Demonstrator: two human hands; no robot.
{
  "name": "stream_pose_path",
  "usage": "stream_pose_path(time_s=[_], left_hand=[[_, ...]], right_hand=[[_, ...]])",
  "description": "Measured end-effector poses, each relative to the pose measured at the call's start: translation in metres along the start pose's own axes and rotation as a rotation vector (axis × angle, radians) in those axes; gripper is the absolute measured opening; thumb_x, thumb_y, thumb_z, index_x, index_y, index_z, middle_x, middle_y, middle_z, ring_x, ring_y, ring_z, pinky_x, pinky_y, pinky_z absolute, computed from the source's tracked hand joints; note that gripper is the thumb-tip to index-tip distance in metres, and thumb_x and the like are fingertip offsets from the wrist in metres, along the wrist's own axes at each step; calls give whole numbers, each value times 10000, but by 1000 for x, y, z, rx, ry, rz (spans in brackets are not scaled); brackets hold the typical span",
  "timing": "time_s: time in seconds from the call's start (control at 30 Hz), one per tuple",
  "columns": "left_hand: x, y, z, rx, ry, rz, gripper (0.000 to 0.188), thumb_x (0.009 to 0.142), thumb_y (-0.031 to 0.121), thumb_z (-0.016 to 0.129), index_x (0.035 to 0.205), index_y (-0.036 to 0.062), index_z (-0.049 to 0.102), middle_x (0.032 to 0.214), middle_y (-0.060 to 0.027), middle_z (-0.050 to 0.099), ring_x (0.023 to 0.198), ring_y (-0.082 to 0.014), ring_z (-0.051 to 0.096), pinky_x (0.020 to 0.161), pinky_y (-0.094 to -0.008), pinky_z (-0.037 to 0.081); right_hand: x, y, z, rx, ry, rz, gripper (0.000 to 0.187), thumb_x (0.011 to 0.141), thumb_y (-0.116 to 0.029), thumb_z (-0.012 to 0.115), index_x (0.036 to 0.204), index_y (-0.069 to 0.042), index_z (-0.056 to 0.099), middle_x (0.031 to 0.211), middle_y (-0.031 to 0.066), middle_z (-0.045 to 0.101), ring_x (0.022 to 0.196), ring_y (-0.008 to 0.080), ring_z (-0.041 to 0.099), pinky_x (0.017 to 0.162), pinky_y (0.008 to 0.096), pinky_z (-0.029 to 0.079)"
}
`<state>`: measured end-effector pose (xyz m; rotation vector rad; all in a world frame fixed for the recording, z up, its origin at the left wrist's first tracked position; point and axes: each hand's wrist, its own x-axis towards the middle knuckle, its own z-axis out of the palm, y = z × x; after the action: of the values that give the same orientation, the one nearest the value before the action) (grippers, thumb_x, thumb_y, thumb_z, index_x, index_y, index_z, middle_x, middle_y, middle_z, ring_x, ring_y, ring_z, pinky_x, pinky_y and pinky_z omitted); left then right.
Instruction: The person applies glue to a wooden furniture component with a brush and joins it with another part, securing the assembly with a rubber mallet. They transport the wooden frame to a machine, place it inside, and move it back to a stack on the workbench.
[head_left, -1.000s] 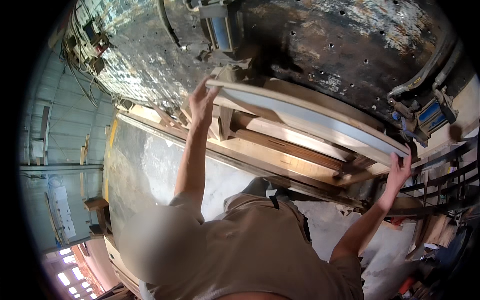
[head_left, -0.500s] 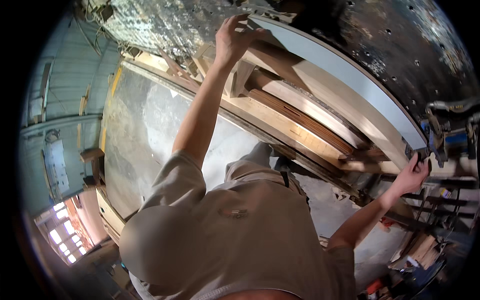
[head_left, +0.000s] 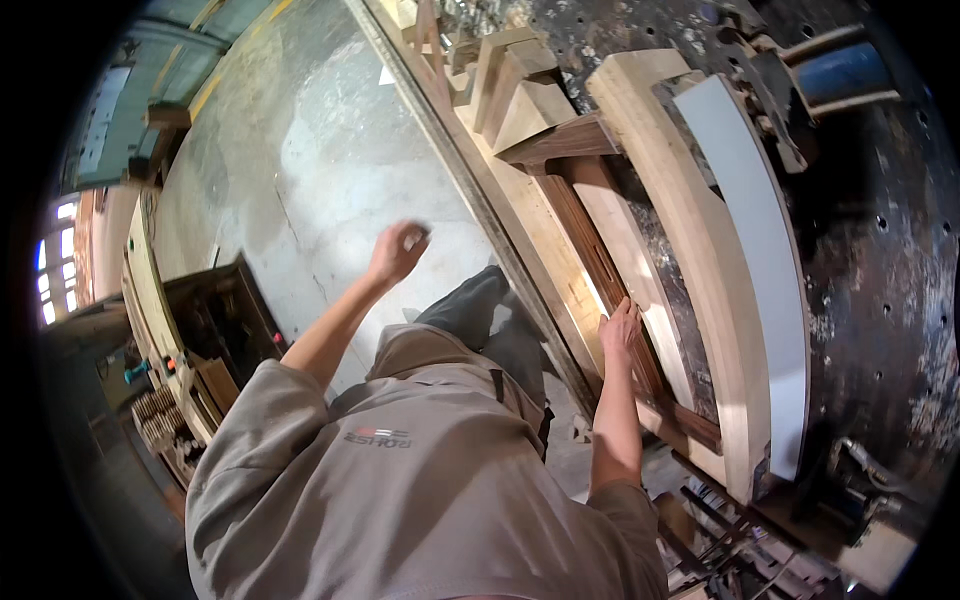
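My left hand (head_left: pixel 400 254) hangs over the concrete floor, apart from the workbench. Its fingers are curled, with a dark blur at the tips, and I cannot make out what is in them. My right hand (head_left: pixel 622 328) is closed over a grooved brown wooden strip (head_left: pixel 590 250) lying lengthwise on the bench. Beside that strip is a pale plank (head_left: pixel 635 255). Farther right, a thick pale wooden beam (head_left: pixel 705 230) lies alongside a long white-faced board (head_left: pixel 755 235), which neither hand touches.
Pale angled wood blocks (head_left: pixel 525 95) and a short dark wood piece (head_left: pixel 565 140) sit at the bench's far end. A metal clamp with a blue part (head_left: pixel 845 75) stands at the upper right. The stained metal benchtop (head_left: pixel 880 290) has small holes. Stacked timber (head_left: pixel 165 430) is at the left.
Both hands have left the white-faced board, which now lies beside the pale beam. My left hand moved back over the floor; my right hand moved onto the brown strip. The view has turned.
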<state>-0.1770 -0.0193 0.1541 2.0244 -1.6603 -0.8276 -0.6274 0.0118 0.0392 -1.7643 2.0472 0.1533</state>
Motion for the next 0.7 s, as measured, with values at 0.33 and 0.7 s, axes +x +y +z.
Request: stream_pose_path(time_s=[0.33, 0.7], left_hand=[[-357, -159, -15, -81, -85, -1292, 265, 757, 173, 675, 961, 7, 706, 743, -91, 688, 602, -159, 639, 538, -292, 510], [-343, -106, -11, -153, -49, -923, 314, 815, 190, 684, 1065, 0, 667, 920, -113, 716, 836, -164, 672, 751, -297, 520]], right_hand=[[16, -3, 18, -77, -126, 0, 548, 665, -261, 770, 1094, -15, 533, 1085, 242, 577, 1019, 378, 571, 903, 459, 468], [-48, -48, 70, 225, -289, -33, 636, 646, -286, 721, 1177, -24, 487, 1083, 252, 616, 1029, 419, 587, 896, 475, 469]])
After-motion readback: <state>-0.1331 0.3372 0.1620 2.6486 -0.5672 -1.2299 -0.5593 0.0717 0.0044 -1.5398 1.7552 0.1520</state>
